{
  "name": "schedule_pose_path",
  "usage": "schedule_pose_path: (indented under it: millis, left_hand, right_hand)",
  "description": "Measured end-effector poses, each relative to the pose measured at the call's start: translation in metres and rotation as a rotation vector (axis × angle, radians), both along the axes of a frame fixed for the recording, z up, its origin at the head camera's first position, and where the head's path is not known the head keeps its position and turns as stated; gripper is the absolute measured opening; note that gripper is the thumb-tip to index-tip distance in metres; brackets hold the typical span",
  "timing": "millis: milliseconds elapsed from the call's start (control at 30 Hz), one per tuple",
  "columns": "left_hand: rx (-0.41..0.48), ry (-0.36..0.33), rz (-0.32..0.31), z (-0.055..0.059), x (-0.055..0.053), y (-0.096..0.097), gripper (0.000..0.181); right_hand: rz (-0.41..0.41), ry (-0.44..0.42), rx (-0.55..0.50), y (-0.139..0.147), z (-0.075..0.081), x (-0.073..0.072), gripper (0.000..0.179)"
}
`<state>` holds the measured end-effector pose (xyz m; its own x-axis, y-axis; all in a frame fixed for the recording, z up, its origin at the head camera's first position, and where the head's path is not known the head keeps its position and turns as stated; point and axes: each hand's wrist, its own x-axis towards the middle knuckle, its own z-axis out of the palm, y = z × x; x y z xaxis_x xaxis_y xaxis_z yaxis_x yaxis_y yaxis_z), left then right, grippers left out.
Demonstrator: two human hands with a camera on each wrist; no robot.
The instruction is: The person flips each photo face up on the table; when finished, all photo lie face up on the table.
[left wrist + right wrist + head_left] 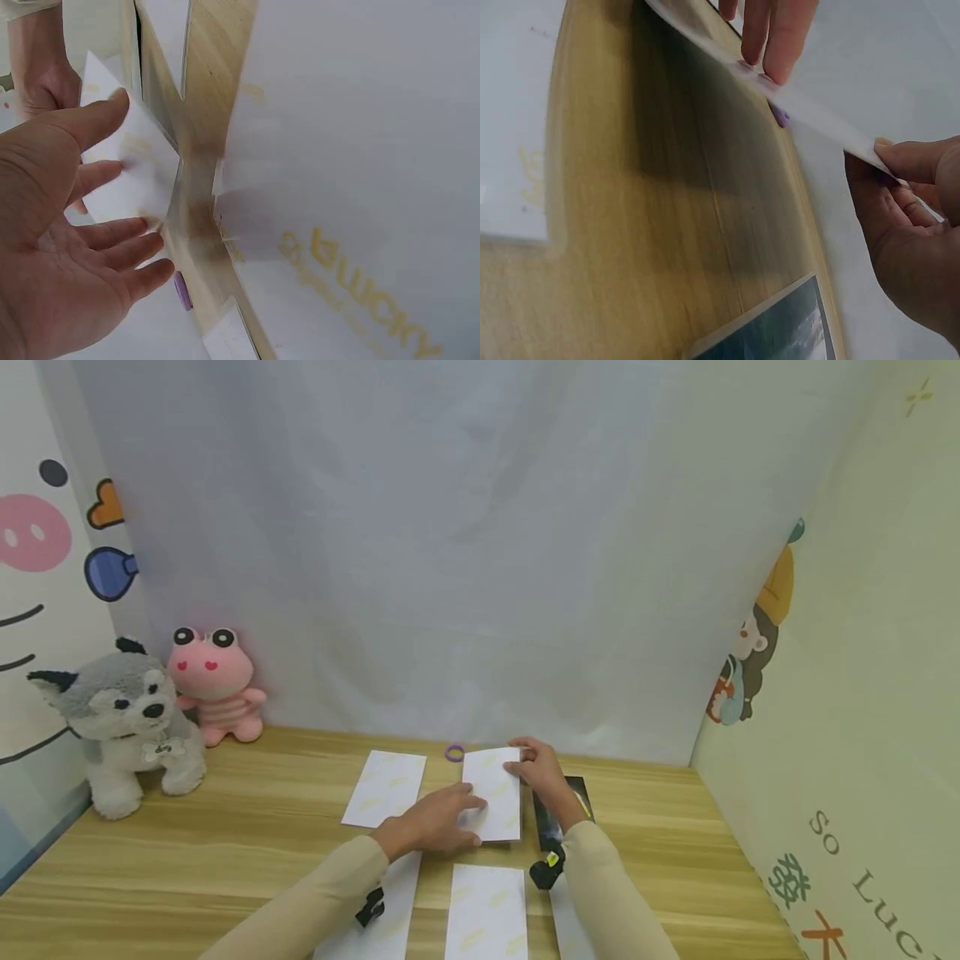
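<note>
A photo print [491, 777], its white back with faint yellow lettering facing up, is tilted up off the wooden table between my two hands. My right hand [542, 770] pinches its far right corner, thumb on one face and fingers on the other, as the right wrist view shows. On the left side of the print, the straight, spread fingers of my left hand [442, 818] touch its white face. Beneath my right wrist lies another photo print [576, 789], dark picture side up, partly covered by the arm.
More prints lie white side up: one at the far left [385, 789], one near centre [487, 910], and others partly under my forearms. A purple ring [454, 752] sits by the back edge. Two plush toys, a husky [135, 718] and a pink frog [217, 685], stand at left.
</note>
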<state>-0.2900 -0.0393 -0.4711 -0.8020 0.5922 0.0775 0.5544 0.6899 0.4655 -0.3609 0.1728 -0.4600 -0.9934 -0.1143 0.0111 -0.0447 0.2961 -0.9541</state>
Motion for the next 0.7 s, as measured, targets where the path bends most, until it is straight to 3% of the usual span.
schedule_pose_path:
  millis: [333, 533, 700]
  left_hand:
    - [0.091, 0.12, -0.077, 0.001, 0.001, 0.008, 0.081]
    - [0.13, 0.169, -0.03, 0.001, 0.004, 0.015, 0.087]
    - [0.143, 0.277, 0.033, 0.002, 0.004, 0.022, 0.091]
  right_hand:
    - [-0.041, -0.072, -0.243, 0.001, 0.011, 0.003, 0.046]
    - [-0.089, -0.103, -0.382, -0.005, 0.017, 0.006, 0.046]
    - [-0.106, -0.107, -0.453, -0.01, 0.021, 0.006, 0.046]
